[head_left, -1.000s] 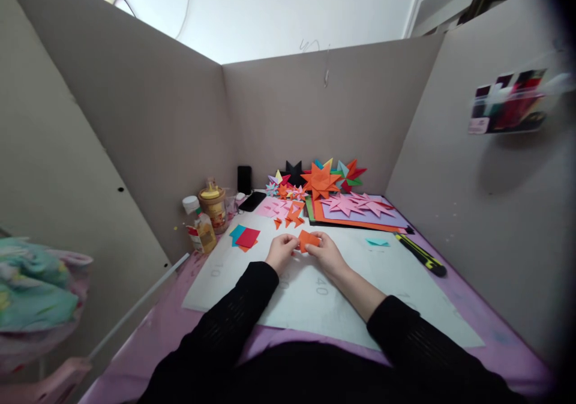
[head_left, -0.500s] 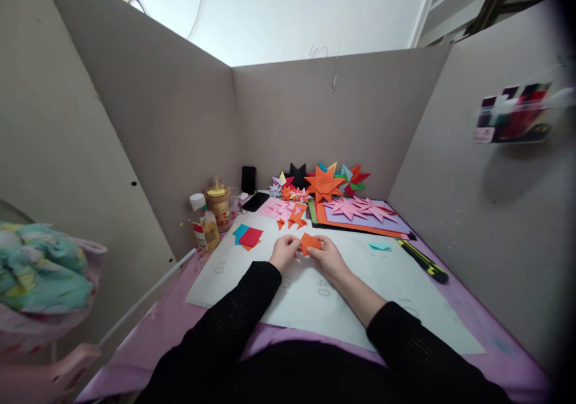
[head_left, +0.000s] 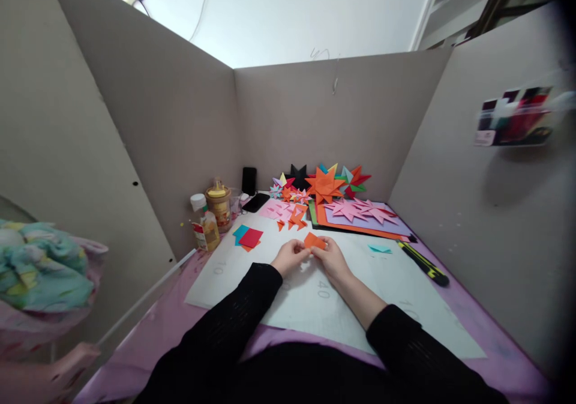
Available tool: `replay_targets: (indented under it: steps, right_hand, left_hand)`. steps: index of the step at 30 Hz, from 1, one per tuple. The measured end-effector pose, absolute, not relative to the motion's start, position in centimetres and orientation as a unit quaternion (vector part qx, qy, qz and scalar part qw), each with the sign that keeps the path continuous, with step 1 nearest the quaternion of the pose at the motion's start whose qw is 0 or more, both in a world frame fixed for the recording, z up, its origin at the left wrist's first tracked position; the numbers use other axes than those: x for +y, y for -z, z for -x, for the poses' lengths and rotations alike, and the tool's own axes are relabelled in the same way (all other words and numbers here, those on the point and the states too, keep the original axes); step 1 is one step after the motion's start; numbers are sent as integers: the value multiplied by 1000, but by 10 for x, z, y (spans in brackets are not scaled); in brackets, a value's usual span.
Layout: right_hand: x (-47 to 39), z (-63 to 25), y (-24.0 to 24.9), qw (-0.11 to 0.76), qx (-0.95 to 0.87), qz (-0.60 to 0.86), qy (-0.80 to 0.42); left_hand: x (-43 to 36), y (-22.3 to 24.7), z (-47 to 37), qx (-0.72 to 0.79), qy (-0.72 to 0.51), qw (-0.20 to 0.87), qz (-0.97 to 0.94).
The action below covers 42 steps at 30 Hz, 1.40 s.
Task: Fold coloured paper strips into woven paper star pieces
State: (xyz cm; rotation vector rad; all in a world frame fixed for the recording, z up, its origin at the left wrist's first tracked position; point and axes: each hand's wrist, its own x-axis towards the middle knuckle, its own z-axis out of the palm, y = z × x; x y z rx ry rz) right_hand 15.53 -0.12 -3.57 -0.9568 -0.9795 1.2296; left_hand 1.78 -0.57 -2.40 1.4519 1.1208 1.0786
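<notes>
Orange paper piece point(head_left: 314, 241), one, small: being held over the white sheet point(head_left: 342, 314), the left hand point(head_left: 289, 258) pinching its near left edge with bunched fingers, the right hand point(head_left: 335, 262) pinching its right side between thumb and fingers, both hands thus steadying it. Lying around it: folded orange pieces point(head_left: 297, 218) just beyond, a red square point(head_left: 251, 238) leftward, a folded teal paper point(head_left: 380, 249) and a cutter point(head_left: 423, 263) rightward. Standing at the back of the bench point(head_left: 166, 314): a large orange star point(head_left: 324, 186).

Our bare left hand point(head_left: 290, 258) and right hand point(head_left: 332, 257) nearly meet ahead of us, fingers bent in pinches, wrists angled inward, black sleeves covering most of both forearms.
</notes>
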Motion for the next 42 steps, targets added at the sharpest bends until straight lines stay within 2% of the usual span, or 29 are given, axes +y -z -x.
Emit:
replay_targets:
  steps: [6,23,42]
  right_hand:
    - [-3,-154,32,604,-433,411,-528]
    - [-11,-149,27,587,-481,382,-527]
    - [-5,-152,34,600,-496,392,-489]
  left_hand:
    - [-10,24,-20,481,-388,449,-646]
    - [1,30,-16,474,-447,394,-649]
    - [-5,22,-18,481,-445,418,-630]
